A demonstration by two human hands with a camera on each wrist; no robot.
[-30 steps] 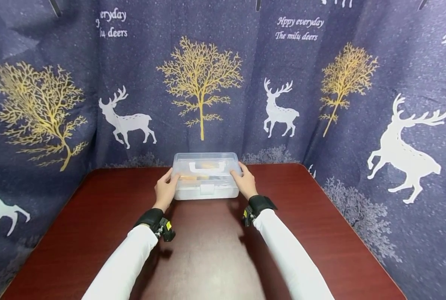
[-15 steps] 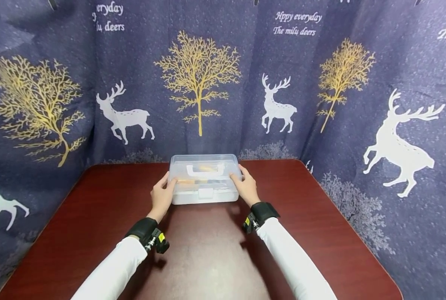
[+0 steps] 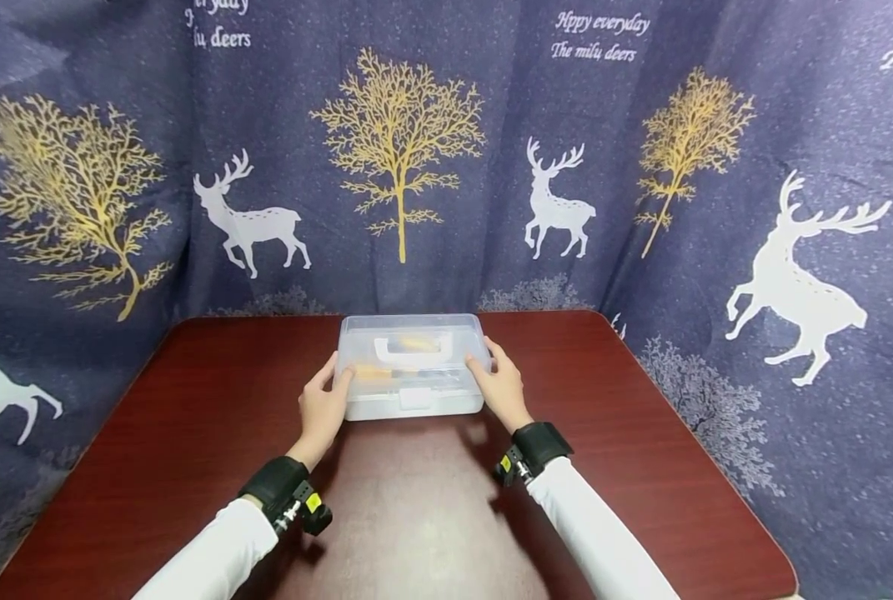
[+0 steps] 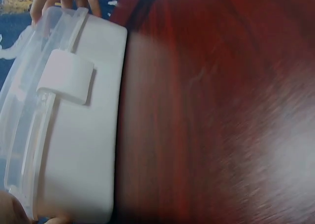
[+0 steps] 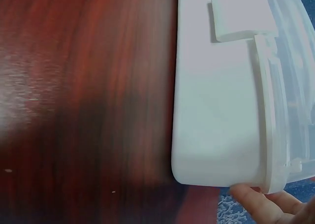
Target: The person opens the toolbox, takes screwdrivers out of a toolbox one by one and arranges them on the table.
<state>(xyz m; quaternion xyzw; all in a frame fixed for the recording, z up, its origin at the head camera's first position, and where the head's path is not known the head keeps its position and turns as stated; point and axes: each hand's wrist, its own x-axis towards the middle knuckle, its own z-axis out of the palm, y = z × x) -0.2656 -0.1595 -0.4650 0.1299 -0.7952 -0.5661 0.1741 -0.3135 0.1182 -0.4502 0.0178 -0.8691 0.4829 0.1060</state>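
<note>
Polished red tabletop (image 3: 604, 400) before me; my left hand (image 3: 322, 414) and right hand (image 3: 502, 388) grip a clear-lidded box (image 3: 374, 405) by opposite ends; uneven pressure could skew it.

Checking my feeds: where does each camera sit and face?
Head: worn there, facing forward and down at a clear-lidded rectangular white plastic box; left hand and right hand show.
Left wrist: worn there, facing the box's front; both hands' fingers show.
Right wrist: worn there, facing it too; right-hand fingers show.
Both wrist views share the white plastic latch.

Dark blue curtain (image 3: 502, 208), white deer (image 3: 561, 212), golden trees (image 3: 401, 179); glossy red-brown table (image 3: 423, 500)
</note>
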